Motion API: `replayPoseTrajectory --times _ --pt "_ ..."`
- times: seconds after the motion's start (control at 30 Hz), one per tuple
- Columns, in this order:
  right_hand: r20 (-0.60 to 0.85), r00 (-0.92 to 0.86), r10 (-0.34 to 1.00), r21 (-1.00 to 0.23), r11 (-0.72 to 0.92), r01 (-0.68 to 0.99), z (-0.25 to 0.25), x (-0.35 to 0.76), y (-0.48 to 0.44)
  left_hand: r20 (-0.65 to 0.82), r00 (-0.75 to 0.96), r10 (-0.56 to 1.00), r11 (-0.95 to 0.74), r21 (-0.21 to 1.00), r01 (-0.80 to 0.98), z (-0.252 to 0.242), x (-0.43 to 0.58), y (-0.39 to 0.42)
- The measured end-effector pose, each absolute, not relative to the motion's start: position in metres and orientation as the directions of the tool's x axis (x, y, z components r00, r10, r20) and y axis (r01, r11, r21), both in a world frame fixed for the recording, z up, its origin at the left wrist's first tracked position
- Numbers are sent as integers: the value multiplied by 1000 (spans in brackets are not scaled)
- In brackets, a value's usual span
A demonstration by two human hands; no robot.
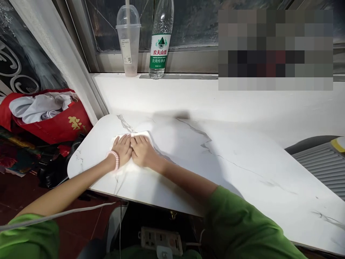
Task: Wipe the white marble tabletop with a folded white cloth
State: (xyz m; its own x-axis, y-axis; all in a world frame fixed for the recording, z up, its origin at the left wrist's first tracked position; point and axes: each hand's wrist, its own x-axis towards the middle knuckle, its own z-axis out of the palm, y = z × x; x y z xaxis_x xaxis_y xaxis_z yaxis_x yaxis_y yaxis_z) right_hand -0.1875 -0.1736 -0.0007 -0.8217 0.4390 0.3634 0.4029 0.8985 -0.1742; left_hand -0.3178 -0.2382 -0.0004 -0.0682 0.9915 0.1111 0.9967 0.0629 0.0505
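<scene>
A thin white cloth or tissue (130, 167) lies spread on the white marble-patterned table (188, 162), towards its left end. My left hand (123, 149), with a pink coiled band (116, 160) at the wrist, rests flat on the cloth, fingers stretched out. Close beside it, my right hand (143, 150) also lies flat on the cloth, pressing down with the fingers extended. The two hands touch near the fingers and thumbs. Much of the cloth is hidden under them, and its edges blend into the tabletop.
On the windowsill stand a plastic cup (130, 46) with a straw and a water bottle (161, 50). A red bag (58, 120) holding white fabric sits at the left. Below the table edge are a power strip (161, 239) and a white cable (81, 209). A grey ribbed object (320, 167) stands at right.
</scene>
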Motion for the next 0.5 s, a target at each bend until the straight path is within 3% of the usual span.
replayPoseTrajectory --times 0.27,0.5 --pt "330 -747 577 -165 815 556 -8 -213 -92 90 -71 993 61 102 993 8 -334 -140" --pt "284 -713 641 -219 767 603 -10 -217 -77 109 -50 993 36 125 992 5 -338 -121"
